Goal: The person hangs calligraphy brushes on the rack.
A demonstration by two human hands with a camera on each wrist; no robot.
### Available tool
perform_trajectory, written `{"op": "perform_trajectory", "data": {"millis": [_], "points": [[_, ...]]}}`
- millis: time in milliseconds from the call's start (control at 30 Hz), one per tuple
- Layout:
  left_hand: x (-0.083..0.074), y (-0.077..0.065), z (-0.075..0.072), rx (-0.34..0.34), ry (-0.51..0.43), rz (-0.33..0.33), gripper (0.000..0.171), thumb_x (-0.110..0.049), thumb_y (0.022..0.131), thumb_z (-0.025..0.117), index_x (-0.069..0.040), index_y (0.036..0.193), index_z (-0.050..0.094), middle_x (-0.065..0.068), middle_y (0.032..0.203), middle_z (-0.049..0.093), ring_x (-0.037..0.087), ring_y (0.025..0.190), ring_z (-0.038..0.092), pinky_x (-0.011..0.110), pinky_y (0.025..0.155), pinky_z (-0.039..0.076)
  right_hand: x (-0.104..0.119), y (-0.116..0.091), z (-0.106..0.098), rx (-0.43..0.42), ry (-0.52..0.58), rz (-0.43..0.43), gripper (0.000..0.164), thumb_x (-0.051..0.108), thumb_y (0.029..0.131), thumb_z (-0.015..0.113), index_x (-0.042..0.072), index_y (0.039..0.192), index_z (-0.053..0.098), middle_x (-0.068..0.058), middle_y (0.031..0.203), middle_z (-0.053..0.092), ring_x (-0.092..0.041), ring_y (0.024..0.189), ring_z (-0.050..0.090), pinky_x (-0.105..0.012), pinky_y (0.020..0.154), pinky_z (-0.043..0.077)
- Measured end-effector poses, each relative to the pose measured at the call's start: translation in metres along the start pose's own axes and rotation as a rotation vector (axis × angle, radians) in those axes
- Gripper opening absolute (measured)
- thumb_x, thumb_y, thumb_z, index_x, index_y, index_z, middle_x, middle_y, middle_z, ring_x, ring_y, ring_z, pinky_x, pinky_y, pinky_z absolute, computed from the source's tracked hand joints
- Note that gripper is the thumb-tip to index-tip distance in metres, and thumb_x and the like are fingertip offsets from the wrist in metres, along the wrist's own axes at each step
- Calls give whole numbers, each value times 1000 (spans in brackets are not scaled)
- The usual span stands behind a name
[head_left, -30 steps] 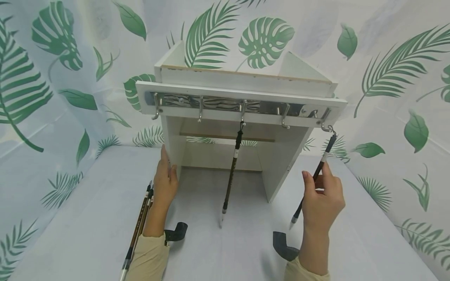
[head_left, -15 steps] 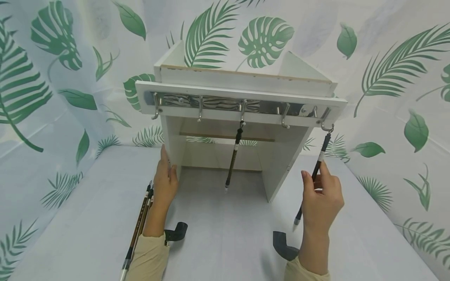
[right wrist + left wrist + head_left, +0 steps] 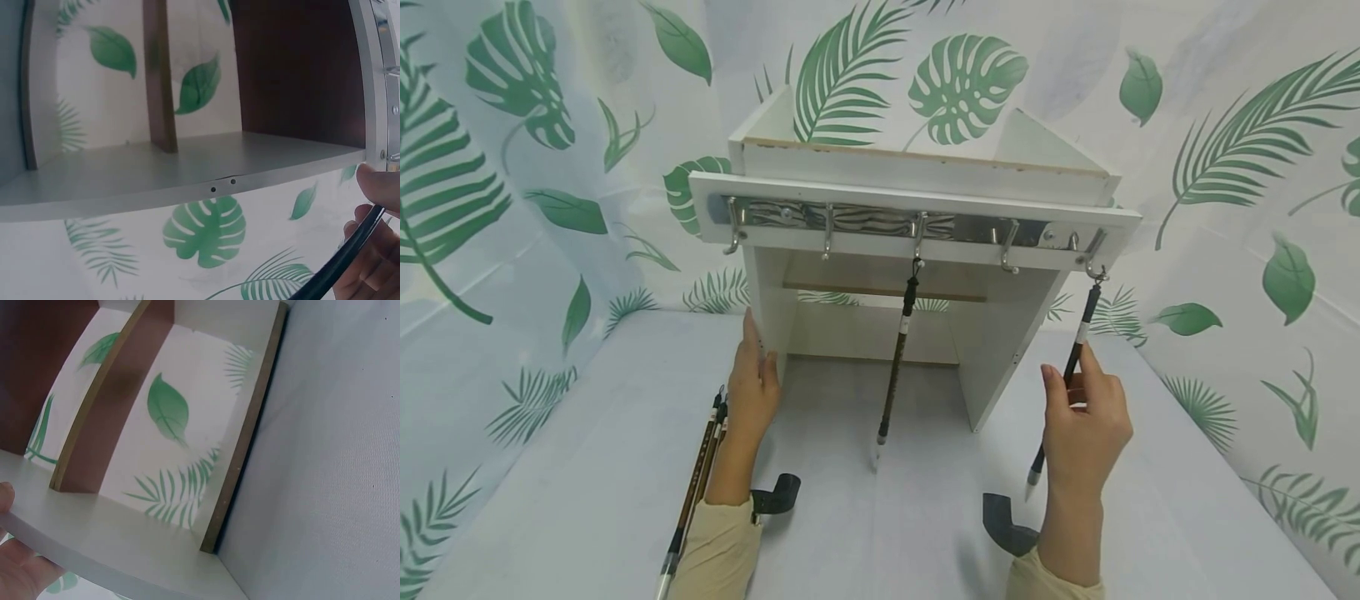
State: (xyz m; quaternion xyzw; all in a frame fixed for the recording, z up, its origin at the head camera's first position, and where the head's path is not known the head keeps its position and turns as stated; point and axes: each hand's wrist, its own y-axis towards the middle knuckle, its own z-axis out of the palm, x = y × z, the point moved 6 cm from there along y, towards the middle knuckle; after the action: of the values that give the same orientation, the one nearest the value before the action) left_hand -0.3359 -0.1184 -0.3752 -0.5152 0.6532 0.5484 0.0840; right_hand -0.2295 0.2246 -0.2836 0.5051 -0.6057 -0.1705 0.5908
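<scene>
Standing open toward the near side, the white cabinet (image 3: 1000, 358) shows the leaf-printed backdrop (image 3: 1052, 67) through its compartments. A board with five metal hooks (image 3: 917, 237) crosses its front; a brown brush (image 3: 897, 362) hangs from the middle one. The right hand (image 3: 1088, 417) pinches a dark brush (image 3: 1070, 371) between thumb and fingers — its loop at the tip of the rightmost hook, whether over it I cannot tell. More brushes (image 3: 692, 483) lie on the table (image 3: 595, 467) at left, partly covered by the left forearm (image 3: 726, 471). The left wrist view shows the left hand (image 3: 752, 396) holding the cabinet's left panel, thumb inside — the right wrist view, two small holes (image 3: 223, 185) in the right panel's edge.
</scene>
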Motion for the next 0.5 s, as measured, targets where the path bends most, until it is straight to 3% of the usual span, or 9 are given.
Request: {"op": "perform_trajectory", "data": {"millis": [200,500], "points": [[0,0,0,4,0,-5,60,-5,95,41,-8,147,10,27,131,41,42,122,42,58,94,37,-1,-1,4,43,-18,12,38,8,81,67,1,118,60,-22,75,57,-22,63,52,-1,61,28],[1,0,0,3,1,-11,59,-5,95,41,-6,146,11,27,131,41,42,122,41,58,95,36,-4,-3,7,74,-31,19,38,10,82,66,-1,118,59,-23,76,57,-27,64,54,-2,61,27]]}}
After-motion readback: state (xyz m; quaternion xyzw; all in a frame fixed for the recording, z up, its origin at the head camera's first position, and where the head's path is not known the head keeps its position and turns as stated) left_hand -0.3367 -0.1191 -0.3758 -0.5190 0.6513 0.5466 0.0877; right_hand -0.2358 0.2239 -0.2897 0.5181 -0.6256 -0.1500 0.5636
